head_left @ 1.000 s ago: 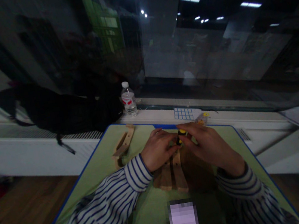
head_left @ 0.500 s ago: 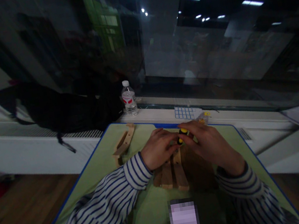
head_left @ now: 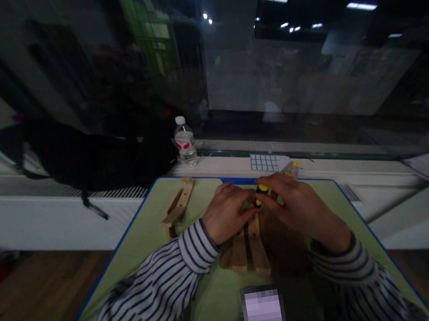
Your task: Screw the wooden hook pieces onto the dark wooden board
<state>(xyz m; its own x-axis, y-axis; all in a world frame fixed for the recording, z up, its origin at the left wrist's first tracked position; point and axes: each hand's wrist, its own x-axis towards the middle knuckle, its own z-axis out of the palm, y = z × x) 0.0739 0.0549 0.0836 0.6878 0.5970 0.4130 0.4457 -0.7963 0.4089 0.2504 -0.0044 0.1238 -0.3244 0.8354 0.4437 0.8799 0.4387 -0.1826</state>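
Note:
A short, stubby yellow-and-black screwdriver point(head_left: 261, 190) is upright or slightly tilted between my hands. My right hand point(head_left: 301, 206) grips its handle from the right, thumb and fingers closed around it. From the left, my left hand point(head_left: 228, 210) has thumb and forefinger closed at the screwdriver's lower end; its other fingers rest over the wood. Under both hands lie light wooden pieces point(head_left: 258, 248) with drilled holes, side by side on a darker brown surface. The screwdriver's tip and whatever it touches are hidden by my fingers.
Another wooden assembly point(head_left: 180, 204) lies at the left on the green, blue-edged table point(head_left: 139, 248). A phone-like device with a blurred screen point(head_left: 263, 318) is at the near edge. On the sill stand a water bottle point(head_left: 186, 143) and a small clear bag point(head_left: 293, 169); a black bag point(head_left: 87, 153) lies left.
The screwdriver handle has turned slightly in my right fingers, showing more yellow on top. My hands and the wooden pieces stay in nearly the same place.

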